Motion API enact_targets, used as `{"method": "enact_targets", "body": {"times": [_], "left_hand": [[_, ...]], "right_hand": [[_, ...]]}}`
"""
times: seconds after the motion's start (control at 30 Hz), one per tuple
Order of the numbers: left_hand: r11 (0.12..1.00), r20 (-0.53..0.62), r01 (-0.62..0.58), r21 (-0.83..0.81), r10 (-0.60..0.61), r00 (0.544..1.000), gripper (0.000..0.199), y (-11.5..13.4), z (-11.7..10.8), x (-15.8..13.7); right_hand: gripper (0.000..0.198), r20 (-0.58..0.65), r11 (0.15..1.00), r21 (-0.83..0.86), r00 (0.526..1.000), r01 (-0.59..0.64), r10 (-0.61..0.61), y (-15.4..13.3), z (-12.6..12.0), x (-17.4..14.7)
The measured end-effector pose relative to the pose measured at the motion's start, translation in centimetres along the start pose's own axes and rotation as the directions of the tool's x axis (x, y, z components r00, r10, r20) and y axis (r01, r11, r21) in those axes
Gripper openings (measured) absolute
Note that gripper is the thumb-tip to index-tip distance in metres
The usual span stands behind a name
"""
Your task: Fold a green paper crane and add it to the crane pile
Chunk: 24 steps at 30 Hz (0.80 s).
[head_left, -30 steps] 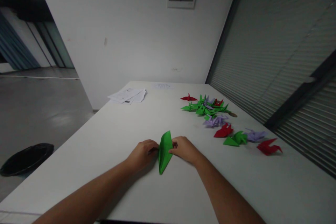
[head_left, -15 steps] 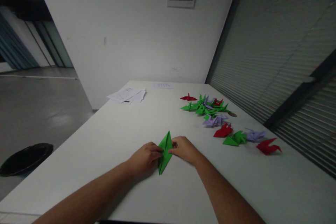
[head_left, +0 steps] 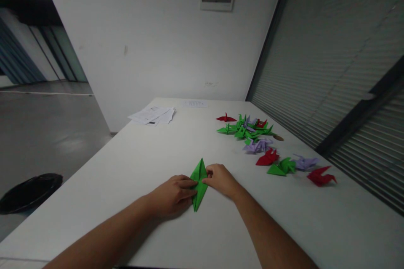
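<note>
A green sheet of origami paper (head_left: 200,195), folded into a long diamond with a crease down its middle, lies on the white table in front of me. From the left, my left hand (head_left: 176,195) rests its stretched fingers flat on the paper's left half, pressing it down. My right hand (head_left: 219,180) is at the paper's right corner, pinching that edge between thumb and curled fingers.
Folded cranes in green, red and purple lie along the right side, with a green pile (head_left: 244,129) and a red crane (head_left: 321,176) nearest me. Printed papers (head_left: 151,114) lie at the back left. A black-lined bin (head_left: 30,193) stands on the floor left of the table.
My left hand's fingers have straightened and spread further over the paper. The paper has turned slightly, its near tip swinging right. My right hand keeps its place.
</note>
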<state>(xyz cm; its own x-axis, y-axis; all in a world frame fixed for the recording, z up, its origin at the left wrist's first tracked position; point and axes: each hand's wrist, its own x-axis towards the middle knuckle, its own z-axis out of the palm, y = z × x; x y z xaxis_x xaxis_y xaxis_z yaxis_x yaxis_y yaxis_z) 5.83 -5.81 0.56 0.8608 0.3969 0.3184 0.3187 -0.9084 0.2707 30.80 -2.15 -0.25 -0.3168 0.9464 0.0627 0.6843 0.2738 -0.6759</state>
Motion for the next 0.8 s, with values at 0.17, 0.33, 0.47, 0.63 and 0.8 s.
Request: {"method": "enact_targets", "body": {"times": [0.17,0.33,0.47,0.63,0.8], "left_hand": [[1.0,0.056,0.024,0.018,-0.025,0.998,0.038,0.7,-0.3,-0.1],[1.0,0.079,0.017,0.022,-0.019,0.997,0.046,1.1,-0.3,-0.1],[1.0,0.07,0.005,0.013,-0.006,0.998,0.047,1.1,-0.1,0.0],[1.0,0.097,-0.002,0.017,0.0,0.995,0.047,1.0,0.2,-0.1],[1.0,0.103,0.002,0.01,-0.003,0.995,0.047,0.9,0.1,-0.1]], "right_hand": [[0.021,-0.124,0.976,0.218,0.992,-0.011,0.039,-0.3,1.1,0.4],[0.054,-0.208,0.938,0.341,0.968,-0.066,0.143,-0.7,2.4,0.8],[0.058,-0.242,0.943,0.318,0.954,-0.097,0.18,-0.8,2.8,0.9],[0.052,-0.241,0.924,0.373,0.952,-0.087,0.187,-0.1,2.9,1.3],[0.046,-0.233,0.88,0.47,0.95,-0.075,0.206,0.5,2.3,1.6]]}}
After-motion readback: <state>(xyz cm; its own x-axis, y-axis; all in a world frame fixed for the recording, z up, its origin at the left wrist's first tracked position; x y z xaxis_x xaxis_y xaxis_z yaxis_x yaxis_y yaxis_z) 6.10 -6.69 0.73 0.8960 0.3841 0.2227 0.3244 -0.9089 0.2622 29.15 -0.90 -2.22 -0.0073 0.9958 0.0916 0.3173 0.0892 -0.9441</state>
